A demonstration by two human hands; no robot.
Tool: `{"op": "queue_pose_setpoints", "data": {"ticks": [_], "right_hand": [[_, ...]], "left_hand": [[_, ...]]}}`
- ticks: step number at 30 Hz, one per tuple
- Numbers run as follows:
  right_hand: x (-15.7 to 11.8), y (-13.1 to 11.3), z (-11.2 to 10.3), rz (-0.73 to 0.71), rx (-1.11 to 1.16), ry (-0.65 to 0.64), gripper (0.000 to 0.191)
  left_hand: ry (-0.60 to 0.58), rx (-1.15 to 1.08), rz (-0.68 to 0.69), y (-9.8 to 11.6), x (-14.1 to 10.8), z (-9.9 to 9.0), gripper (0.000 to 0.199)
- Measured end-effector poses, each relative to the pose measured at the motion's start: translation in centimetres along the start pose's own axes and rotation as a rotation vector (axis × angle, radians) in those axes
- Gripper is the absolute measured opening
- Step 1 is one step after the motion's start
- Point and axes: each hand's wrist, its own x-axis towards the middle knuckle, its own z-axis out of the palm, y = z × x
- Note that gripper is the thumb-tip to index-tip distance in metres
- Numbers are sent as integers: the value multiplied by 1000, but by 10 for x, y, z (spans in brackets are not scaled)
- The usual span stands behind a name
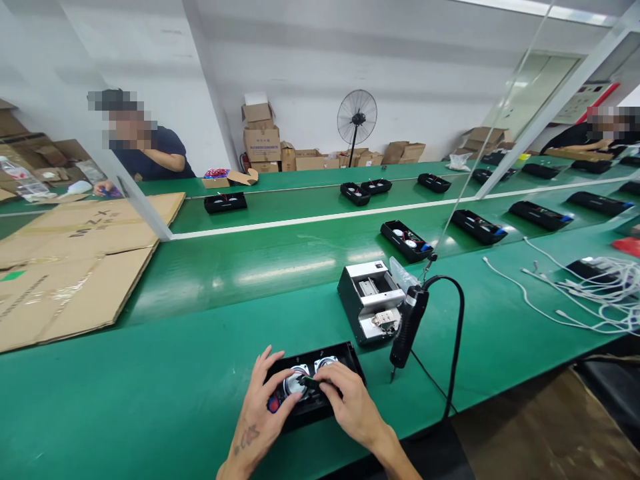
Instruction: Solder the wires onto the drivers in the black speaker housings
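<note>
A: Where does the black speaker tray (320, 383) sit?

B: On the green table (190, 373), at the near edge right below the person, so both hands reach it without stretching. Two round silver speaker cones show in its open top.

A: And the hands?

B: The left hand (260, 417) lies over the left end of the tray, fingers spread and curled onto its rim and the left cone, likely to keep it from sliding. The right hand (350, 400) comes over the tray's right half, its fingers pinched shut on a small dark green part (310, 383) held just above the left cone. What the part is cannot be told.

A: Anything else near the tray?

B: Just right of it hangs a black electric screwdriver (407, 327) on a cable, tip down and close to the table, seemingly kept within the right hand's reach. Behind the tray and beside the screwdriver stands a grey box-shaped machine (371, 300) with an open top.

A: Farther off?

B: Beyond the tray, more black trays (406, 241) lie spaced along the belt. Flat cardboard sheets (75, 267) lie well to its left, white cables (590, 293) well to its right, and a person (145, 150) sits across the line, far behind the tray on the left
</note>
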Motion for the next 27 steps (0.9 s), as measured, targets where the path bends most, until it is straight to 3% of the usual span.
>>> {"op": "queue_pose_setpoints", "data": {"ticks": [4,11,22,27], "right_hand": [[4,-5,-2,134,112,-17,23],[8,-9,0,310,268,-38,23],[8,-7,4,278,228,-4,22],[7,-9,6,269,201,11,24]], "left_hand": [[0,-18,121,-1,5,6,16],[-20,-105,64,0,9,1,18],[20,-32,30,8,10,5,21],[108,90,131,17,12,5,20]]}}
